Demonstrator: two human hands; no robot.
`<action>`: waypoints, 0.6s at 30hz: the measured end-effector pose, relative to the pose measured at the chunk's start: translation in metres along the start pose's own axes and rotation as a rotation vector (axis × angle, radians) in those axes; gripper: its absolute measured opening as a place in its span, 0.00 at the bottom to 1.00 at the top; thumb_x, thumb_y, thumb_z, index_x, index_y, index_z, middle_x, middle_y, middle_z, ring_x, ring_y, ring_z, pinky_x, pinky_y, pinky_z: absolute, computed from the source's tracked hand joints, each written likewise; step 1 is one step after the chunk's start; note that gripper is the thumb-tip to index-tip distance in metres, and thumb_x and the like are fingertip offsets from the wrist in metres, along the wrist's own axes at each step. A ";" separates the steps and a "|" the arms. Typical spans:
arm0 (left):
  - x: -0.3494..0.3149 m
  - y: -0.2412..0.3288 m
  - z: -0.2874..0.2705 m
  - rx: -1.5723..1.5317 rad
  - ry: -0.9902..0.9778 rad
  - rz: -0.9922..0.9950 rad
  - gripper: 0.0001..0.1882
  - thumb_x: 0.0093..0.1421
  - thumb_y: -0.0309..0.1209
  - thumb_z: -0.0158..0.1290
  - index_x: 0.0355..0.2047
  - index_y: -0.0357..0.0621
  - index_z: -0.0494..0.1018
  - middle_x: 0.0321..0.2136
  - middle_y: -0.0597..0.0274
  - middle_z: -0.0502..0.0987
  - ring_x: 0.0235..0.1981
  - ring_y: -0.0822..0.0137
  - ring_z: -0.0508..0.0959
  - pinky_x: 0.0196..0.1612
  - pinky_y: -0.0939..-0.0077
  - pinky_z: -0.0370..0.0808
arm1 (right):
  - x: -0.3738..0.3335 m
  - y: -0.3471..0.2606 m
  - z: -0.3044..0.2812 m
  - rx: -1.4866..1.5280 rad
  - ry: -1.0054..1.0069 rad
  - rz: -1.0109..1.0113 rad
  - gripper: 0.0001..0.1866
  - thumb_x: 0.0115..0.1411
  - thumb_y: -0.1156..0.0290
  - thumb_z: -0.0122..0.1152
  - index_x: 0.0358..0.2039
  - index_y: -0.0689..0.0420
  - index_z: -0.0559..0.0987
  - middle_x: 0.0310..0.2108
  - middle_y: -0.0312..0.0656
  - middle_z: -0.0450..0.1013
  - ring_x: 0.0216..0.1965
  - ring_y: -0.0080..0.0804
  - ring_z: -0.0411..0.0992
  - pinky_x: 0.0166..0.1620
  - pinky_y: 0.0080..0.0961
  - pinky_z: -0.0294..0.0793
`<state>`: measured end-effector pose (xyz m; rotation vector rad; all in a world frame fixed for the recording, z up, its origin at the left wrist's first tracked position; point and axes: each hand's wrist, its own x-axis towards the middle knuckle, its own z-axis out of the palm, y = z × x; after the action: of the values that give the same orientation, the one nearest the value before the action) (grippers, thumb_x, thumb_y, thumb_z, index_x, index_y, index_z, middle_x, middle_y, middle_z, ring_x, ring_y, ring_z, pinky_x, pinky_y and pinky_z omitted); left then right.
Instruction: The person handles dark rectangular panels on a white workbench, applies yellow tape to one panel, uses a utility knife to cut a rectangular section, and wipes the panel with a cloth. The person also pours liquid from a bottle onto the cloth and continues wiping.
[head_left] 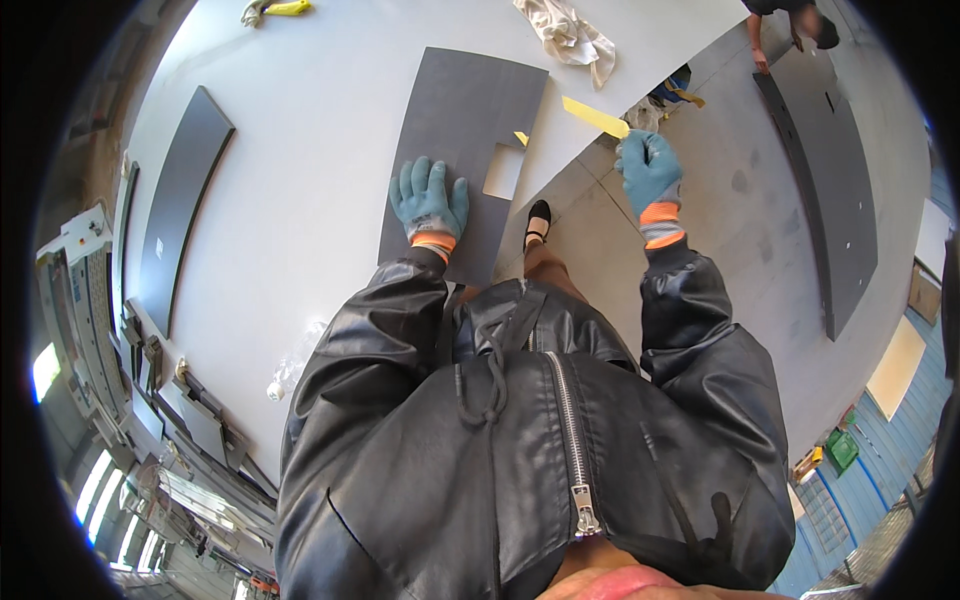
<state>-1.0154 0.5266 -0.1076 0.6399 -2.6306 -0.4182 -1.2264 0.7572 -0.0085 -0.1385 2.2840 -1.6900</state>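
Dk grey panel [470,100] lies on the pale table [300,150] in front of the wearer. L hand [428,198] is spread wide, palm down on the panel, L of its rect. cut-out [503,172], gripping nothing visible. R hand [650,168] is closed, pinching one end of a yellow strip [595,116], prob. tape, to R of the panel and clear of it. So, approx. status: one strip is off the panel; a small yellow bit [522,138] sits at its R edge, just beyond the cut-out, so that spot looks unfinished, tho can't tell if it's stuck down. Rest of the panel's top looks bare of yellow, excl. what L hand hides. White cloth [570,40] is near the panel's far R corner.
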 end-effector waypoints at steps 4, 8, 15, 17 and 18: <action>0.048 0.030 0.014 -0.154 0.031 0.143 0.16 0.52 0.34 0.63 0.43 0.52 0.78 0.48 0.58 0.77 0.52 0.50 0.75 0.56 0.56 0.72 | -0.003 0.018 0.018 -0.141 -0.021 -0.101 0.12 0.65 0.65 0.60 0.34 0.63 0.81 0.21 0.40 0.75 0.21 0.22 0.70 0.27 0.25 0.71; 0.088 0.052 0.032 -0.238 -0.164 0.255 0.17 0.51 0.30 0.62 0.43 0.53 0.78 0.49 0.60 0.77 0.53 0.52 0.75 0.54 0.59 0.74 | -0.007 0.022 0.029 -0.230 -0.075 -0.082 0.15 0.65 0.64 0.59 0.35 0.64 0.82 0.23 0.49 0.77 0.22 0.30 0.73 0.30 0.32 0.73; 0.133 0.056 0.036 0.062 -0.693 0.349 0.14 0.56 0.30 0.57 0.43 0.57 0.80 0.50 0.66 0.76 0.56 0.58 0.74 0.57 0.64 0.73 | -0.002 0.044 0.012 -0.227 -0.056 -0.042 0.14 0.65 0.64 0.59 0.35 0.65 0.82 0.22 0.47 0.76 0.24 0.29 0.74 0.30 0.32 0.74; 0.143 0.066 0.029 0.060 -0.746 0.324 0.13 0.55 0.29 0.57 0.42 0.56 0.81 0.51 0.65 0.76 0.56 0.57 0.73 0.58 0.65 0.73 | 0.001 0.053 0.008 -0.185 -0.066 -0.027 0.14 0.65 0.64 0.59 0.35 0.65 0.81 0.20 0.45 0.75 0.23 0.27 0.74 0.29 0.32 0.74; 0.146 0.065 0.030 0.054 -0.761 0.328 0.13 0.55 0.29 0.57 0.42 0.56 0.81 0.51 0.65 0.76 0.56 0.57 0.73 0.58 0.65 0.73 | 0.002 0.057 0.005 -0.163 -0.071 -0.019 0.14 0.65 0.64 0.58 0.35 0.65 0.81 0.20 0.45 0.75 0.22 0.27 0.74 0.28 0.31 0.74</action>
<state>-1.1719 0.5160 -0.0653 0.0332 -3.3886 -0.5733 -1.2213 0.7692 -0.0644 -0.2521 2.3727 -1.4815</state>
